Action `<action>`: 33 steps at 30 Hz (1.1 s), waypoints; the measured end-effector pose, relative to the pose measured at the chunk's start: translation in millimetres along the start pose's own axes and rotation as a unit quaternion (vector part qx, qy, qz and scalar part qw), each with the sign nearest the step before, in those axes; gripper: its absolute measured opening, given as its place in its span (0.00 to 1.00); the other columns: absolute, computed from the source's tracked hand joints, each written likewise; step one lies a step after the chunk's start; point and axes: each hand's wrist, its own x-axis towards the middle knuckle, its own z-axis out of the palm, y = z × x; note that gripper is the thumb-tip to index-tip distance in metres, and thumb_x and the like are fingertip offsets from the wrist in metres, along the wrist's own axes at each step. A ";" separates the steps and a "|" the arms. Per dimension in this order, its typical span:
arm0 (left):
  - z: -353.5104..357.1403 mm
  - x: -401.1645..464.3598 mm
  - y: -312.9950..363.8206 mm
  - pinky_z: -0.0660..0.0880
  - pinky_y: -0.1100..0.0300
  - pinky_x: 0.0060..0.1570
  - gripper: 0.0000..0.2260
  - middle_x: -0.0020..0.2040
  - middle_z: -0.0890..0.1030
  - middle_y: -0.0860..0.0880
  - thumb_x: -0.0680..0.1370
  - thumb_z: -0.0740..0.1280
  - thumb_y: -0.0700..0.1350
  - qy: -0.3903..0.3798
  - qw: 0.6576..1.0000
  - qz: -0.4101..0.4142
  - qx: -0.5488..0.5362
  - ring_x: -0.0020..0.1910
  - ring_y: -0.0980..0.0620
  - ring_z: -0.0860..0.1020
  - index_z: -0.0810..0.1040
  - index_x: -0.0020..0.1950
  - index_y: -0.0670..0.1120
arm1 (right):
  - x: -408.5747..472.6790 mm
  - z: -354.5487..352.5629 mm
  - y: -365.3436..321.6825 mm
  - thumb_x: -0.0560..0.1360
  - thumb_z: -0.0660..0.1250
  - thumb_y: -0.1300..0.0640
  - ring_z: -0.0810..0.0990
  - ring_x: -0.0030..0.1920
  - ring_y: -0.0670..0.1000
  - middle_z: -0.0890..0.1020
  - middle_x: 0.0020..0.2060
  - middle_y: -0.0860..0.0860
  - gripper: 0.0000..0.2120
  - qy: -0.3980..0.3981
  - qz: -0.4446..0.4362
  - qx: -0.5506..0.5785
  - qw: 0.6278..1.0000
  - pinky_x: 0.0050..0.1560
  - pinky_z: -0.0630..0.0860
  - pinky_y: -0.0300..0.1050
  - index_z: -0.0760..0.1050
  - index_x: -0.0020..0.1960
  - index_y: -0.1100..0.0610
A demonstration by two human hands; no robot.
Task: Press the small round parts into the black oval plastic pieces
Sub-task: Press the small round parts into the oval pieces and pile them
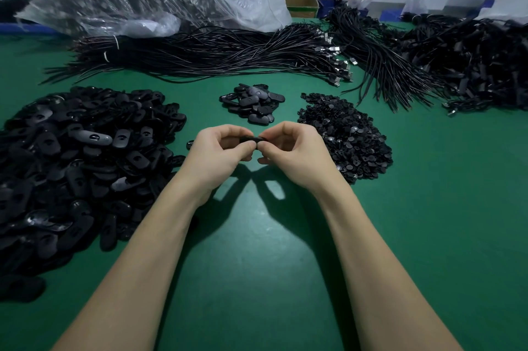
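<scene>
One black oval piece is pinched between left hand and right hand (both grips curled); a small finished pile lies beyond, a large unworked heap remains.

Bare green table lies between the oval-piece heap and round-part heap.

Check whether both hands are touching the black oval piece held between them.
Touching. The head view shows the left hand and right hand each pinching an end of the black oval piece between fingertips, above the green table.
</scene>
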 end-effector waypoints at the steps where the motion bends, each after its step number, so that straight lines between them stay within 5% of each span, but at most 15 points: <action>1: 1.0 -0.1 0.0 0.79 0.67 0.44 0.04 0.41 0.85 0.48 0.78 0.72 0.37 0.000 1.000 0.000 0.000 0.36 0.58 0.81 0.82 0.51 0.44 | 0.1 -0.5 0.3 0.77 0.73 0.65 0.87 0.35 0.49 0.86 0.37 0.52 0.03 0.000 0.000 -0.005 1.000 0.40 0.83 0.39 0.81 0.48 0.59; 12: 12.2 -0.2 -4.3 0.76 0.69 0.38 0.05 0.39 0.83 0.49 0.79 0.71 0.36 0.013 0.999 0.005 0.048 0.34 0.57 0.79 0.81 0.48 0.46 | -1.2 0.8 7.8 0.77 0.72 0.62 0.87 0.34 0.48 0.85 0.39 0.51 0.06 0.003 0.014 -0.067 0.998 0.37 0.81 0.39 0.78 0.45 0.54; 22: 13.2 4.7 -4.5 0.78 0.65 0.39 0.07 0.35 0.85 0.53 0.77 0.73 0.38 0.058 0.998 0.003 0.007 0.33 0.58 0.80 0.81 0.44 0.50 | 1.1 -3.5 4.3 0.77 0.71 0.63 0.87 0.44 0.51 0.86 0.46 0.50 0.07 -0.001 -0.015 -0.069 0.997 0.50 0.85 0.54 0.80 0.53 0.52; 24: 14.6 5.9 -5.3 0.78 0.59 0.39 0.06 0.36 0.85 0.53 0.76 0.73 0.40 0.075 0.997 0.001 0.019 0.33 0.55 0.79 0.81 0.44 0.52 | 1.7 -3.5 4.3 0.77 0.71 0.62 0.86 0.44 0.51 0.87 0.45 0.48 0.07 0.017 -0.010 -0.079 0.997 0.49 0.85 0.54 0.82 0.52 0.51; 27: 14.6 4.3 -5.7 0.73 0.64 0.33 0.05 0.41 0.85 0.56 0.76 0.74 0.45 0.093 0.991 0.032 0.089 0.32 0.59 0.79 0.81 0.47 0.54 | 3.6 -6.0 3.8 0.78 0.72 0.61 0.87 0.41 0.53 0.87 0.39 0.48 0.07 0.027 0.011 -0.075 0.997 0.48 0.85 0.54 0.83 0.48 0.50; 30: 14.2 0.6 -4.2 0.69 0.71 0.35 0.07 0.46 0.83 0.60 0.76 0.73 0.50 0.105 0.979 0.057 0.167 0.35 0.60 0.79 0.78 0.52 0.56 | 8.3 -9.3 5.5 0.77 0.72 0.59 0.86 0.40 0.50 0.87 0.37 0.47 0.08 0.044 0.026 -0.097 0.994 0.46 0.85 0.49 0.83 0.45 0.46; 33: 12.1 -0.1 -3.8 0.69 0.68 0.38 0.09 0.50 0.81 0.60 0.77 0.72 0.52 0.103 0.974 0.069 0.191 0.37 0.59 0.78 0.76 0.55 0.54 | 20.3 -13.8 5.3 0.76 0.72 0.57 0.83 0.35 0.40 0.86 0.34 0.43 0.07 0.099 0.027 -0.119 0.988 0.35 0.77 0.32 0.82 0.44 0.44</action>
